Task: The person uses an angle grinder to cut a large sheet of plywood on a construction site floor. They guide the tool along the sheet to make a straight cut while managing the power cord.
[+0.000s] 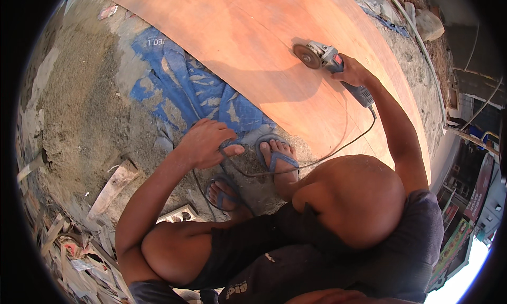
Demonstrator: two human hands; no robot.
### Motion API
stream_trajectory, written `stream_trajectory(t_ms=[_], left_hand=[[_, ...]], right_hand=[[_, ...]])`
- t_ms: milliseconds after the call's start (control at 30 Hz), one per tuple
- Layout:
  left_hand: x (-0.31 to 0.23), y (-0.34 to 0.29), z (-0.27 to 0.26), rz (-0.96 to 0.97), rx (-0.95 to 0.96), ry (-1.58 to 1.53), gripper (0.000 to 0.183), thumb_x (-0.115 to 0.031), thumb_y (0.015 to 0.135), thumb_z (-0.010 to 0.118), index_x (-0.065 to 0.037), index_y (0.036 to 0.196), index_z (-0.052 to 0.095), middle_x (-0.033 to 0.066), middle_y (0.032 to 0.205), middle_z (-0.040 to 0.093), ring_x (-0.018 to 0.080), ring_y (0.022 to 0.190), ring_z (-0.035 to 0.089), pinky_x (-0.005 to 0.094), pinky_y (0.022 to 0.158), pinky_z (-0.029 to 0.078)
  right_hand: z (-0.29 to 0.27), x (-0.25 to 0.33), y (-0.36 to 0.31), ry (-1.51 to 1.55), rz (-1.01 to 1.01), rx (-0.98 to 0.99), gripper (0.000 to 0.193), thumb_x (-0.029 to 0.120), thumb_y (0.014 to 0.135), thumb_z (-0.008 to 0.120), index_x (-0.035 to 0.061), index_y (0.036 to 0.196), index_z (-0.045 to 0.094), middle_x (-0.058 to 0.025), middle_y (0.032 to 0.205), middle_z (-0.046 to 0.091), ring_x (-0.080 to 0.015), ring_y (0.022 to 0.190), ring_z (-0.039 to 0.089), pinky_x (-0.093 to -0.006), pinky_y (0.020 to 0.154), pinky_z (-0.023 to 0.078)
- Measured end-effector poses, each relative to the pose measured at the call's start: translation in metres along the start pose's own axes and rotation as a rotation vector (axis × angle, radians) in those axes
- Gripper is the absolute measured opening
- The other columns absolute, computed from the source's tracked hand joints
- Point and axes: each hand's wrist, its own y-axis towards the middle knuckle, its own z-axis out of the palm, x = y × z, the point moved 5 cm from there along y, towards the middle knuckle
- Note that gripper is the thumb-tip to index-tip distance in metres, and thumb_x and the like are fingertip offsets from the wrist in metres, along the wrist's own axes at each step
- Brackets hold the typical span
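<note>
My right hand (351,72) is wrapped round the body of an angle grinder (327,57), grey and dark with a red patch. Its round brown disc (307,56) points left, over a large orange-brown plywood sheet (253,35); whether the disc touches the sheet I cannot tell. From the grinder's rear a dark power cord (327,157) curves past my feet to my left hand (210,140). That hand is closed round the cord, near a crumpled blue tarp (185,93) that lies partly under the sheet's edge.
A pale multi-socket power strip (179,214) lies beside my left knee. My sandalled feet (277,153) rest on rough ground by the sheet. Left are a wood offcut (113,188) and heaped scrap strips (79,256). A long pale pole (422,45) lies beyond the sheet's right edge.
</note>
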Motion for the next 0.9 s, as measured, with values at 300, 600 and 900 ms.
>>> stream_trajectory(t_ms=[300,600,900], left_hand=[[-0.001,-0.005,0.000,0.025,-0.045,0.011,0.059,-0.062,0.098,0.051,-0.007,0.108,0.070,0.0131,0.107,0.069,0.0351,0.110,0.061,0.0480,0.106,0.041],[-0.003,-0.006,-0.001,0.033,-0.056,0.019,0.060,-0.063,0.097,0.051,-0.008,0.109,0.071,0.0132,0.107,0.069,0.0347,0.110,0.062,0.0476,0.106,0.041],[-0.009,-0.009,-0.001,0.010,-0.022,0.039,0.057,-0.061,0.098,0.051,-0.009,0.111,0.070,0.0118,0.103,0.067,0.0342,0.109,0.062,0.0477,0.103,0.043]], right_hand=[[-0.005,0.015,0.013,0.007,-0.038,-0.004,0.074,0.034,0.076,0.081,0.0010,0.136,0.054,-0.0224,0.120,0.067,-0.0345,0.111,0.065,-0.0425,0.098,0.050],[-0.007,0.021,0.019,-0.011,-0.025,0.018,0.074,0.034,0.076,0.081,0.0012,0.137,0.054,-0.0229,0.123,0.066,-0.0354,0.114,0.064,-0.0429,0.099,0.050],[-0.012,0.041,0.021,0.008,0.017,0.005,0.075,0.035,0.076,0.081,0.0019,0.138,0.054,-0.0223,0.120,0.068,-0.0340,0.110,0.066,-0.0420,0.097,0.051]])
